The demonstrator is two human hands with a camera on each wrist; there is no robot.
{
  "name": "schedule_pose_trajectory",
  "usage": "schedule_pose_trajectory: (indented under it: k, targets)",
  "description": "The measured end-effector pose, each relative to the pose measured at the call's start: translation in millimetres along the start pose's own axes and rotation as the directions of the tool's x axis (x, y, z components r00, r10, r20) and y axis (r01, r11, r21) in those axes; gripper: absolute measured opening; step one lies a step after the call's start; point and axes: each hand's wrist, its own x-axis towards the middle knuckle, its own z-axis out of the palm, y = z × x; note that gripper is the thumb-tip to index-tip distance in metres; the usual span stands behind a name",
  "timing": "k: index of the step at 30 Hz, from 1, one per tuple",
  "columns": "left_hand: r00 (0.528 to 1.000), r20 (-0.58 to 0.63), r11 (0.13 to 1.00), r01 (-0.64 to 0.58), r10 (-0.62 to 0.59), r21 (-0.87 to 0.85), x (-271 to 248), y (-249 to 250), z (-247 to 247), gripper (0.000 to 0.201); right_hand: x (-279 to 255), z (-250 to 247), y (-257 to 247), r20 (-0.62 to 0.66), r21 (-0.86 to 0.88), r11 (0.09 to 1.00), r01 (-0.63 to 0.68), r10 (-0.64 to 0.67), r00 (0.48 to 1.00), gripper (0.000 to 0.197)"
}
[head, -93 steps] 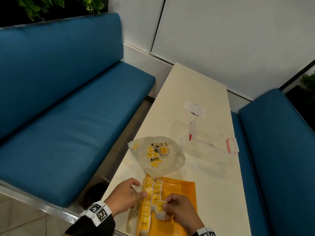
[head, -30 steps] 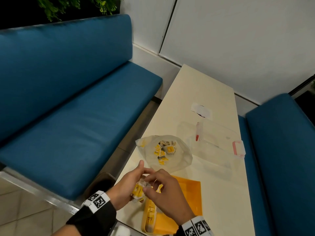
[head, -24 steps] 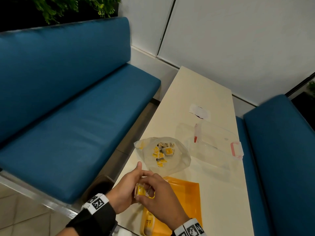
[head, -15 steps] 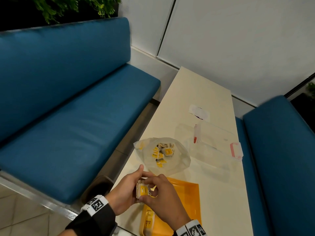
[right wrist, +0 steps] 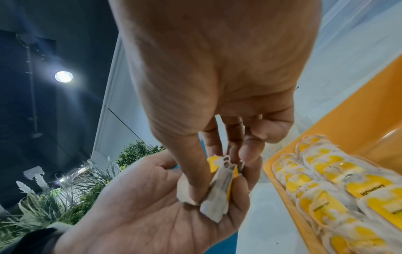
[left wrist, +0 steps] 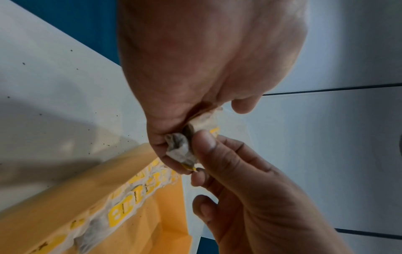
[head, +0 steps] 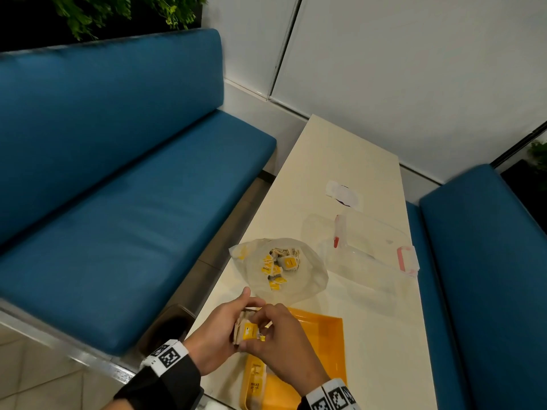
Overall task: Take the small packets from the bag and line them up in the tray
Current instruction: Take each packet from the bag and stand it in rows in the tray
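1. Two blue benches (head: 118,187) flank the long cream table (head: 340,161) I'm working at.
2. Beyond the tray a clear lidded box (head: 370,250) and a paper slip (head: 343,193) sit on the table.
3. My orange tray (head: 325,344) lies nearest, with packets (right wrist: 339,185) lined along its left edge.
4. Just past it the clear bag (head: 296,279) holds more loose packets.
5. My left hand (head: 216,335) cups a small bunch of packets (head: 247,331) above the tray's left corner; my right hand (head: 284,344) pinches one from it, hiding part of the row.
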Motion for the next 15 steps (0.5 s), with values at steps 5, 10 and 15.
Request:
schedule_pose_trajectory:
  k: [5, 10, 15]
  targets:
    - [1.0, 0.003, 0.999, -0.021, 0.021, 0.039, 0, 1, 0, 0.051, 2, -4, 1, -0.04, 0.065, 0.998, 0.004, -0.001, 0.999, 0.041]
    - [0.996, 0.062, 0.983, -0.08, 0.07, 0.165, -2, 2, -3, 0.03, 6, -12, 9, -0.006, 0.213, 0.975, -0.058, 0.06, 0.998, 0.03]
    - [0.984, 0.057, 0.914, -0.177, 0.168, 0.364, 1, 1, -11, 0.017, 11, -24, 17, -0.004, 0.263, 0.961, -0.085, 0.089, 0.996, 0.034]
